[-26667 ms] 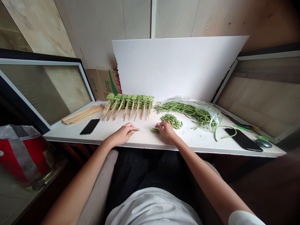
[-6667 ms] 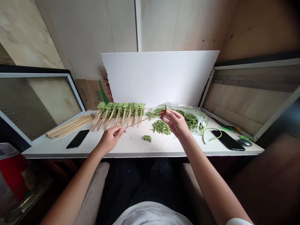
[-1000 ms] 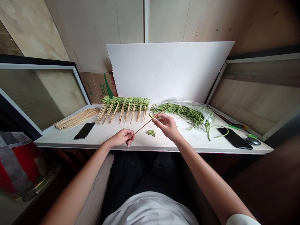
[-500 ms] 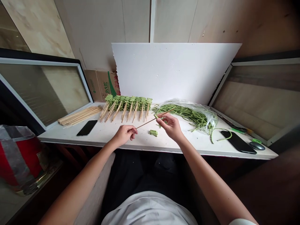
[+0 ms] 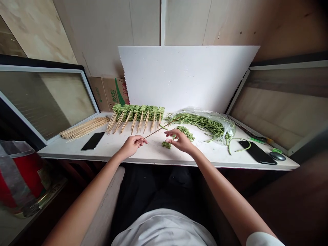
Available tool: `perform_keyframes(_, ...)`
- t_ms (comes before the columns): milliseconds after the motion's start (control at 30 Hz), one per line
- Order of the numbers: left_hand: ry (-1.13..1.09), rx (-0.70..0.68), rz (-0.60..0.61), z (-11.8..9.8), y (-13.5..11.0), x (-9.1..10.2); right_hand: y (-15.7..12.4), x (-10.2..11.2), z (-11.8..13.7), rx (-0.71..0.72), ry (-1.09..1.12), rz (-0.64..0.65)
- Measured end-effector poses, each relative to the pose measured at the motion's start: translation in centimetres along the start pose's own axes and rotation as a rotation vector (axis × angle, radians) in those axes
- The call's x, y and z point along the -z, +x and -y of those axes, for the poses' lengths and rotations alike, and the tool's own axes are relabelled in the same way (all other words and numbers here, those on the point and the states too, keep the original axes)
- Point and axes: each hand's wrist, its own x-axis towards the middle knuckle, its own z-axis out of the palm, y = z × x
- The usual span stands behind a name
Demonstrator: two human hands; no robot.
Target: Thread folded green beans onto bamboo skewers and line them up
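Observation:
My left hand (image 5: 133, 146) is closed on the lower end of a thin bamboo skewer (image 5: 153, 132), which slants up and to the right. One short piece of green bean (image 5: 163, 127) is threaded crosswise on the skewer. My right hand (image 5: 180, 140) is off the skewer, thumb and fingers apart with nothing between them. Just by its thumb lies a small neat stack of cut bean pieces (image 5: 166, 145); whether they touch, I cannot tell. Behind the right hand is a loose heap of cut bean pieces (image 5: 187, 133), partly hidden by it.
Filled bean skewers (image 5: 138, 112) are piled at the back, left of a plastic bag of long beans (image 5: 205, 122). Bare skewers (image 5: 84, 127) and a phone (image 5: 93, 141) lie left. Another phone (image 5: 257, 152) and a dark rounded object (image 5: 277, 156) are at right.
My right hand has let go of the bean piece on the skewer and moved down toward the small stack, fingers opening. The heap behind it shows more. The view has shifted slightly.

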Motion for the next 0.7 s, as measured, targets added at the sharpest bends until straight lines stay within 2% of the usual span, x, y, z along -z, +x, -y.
perform_keyframes(67,0.069,-0.011,-0.067,0.3,0.1,0.3,-0.2,-0.5,-1.0,0.015,-0.222,0.088)
perform_keyframes(167,0.11,0.003,-0.112,0.5,0.1,0.6,-0.5,-1.2,-1.8,0.005,-0.465,0.15)
perform_keyframes(333,0.126,0.008,-0.126,0.6,0.1,0.5,-0.6,-1.9,-1.8,-0.051,-0.587,0.178)
perform_keyframes(500,0.137,0.011,-0.133,0.7,0.1,0.4,-0.5,-2.0,-1.6,-0.022,-0.55,0.122)
perform_keyframes(633,0.147,-0.002,-0.151,0.6,0.1,0.5,-0.1,-0.5,-1.9,-0.012,-0.352,-0.056)
perform_keyframes(700,0.143,-0.019,-0.159,0.4,0.1,0.5,0.2,0.8,-1.9,-0.077,-0.176,-0.155)
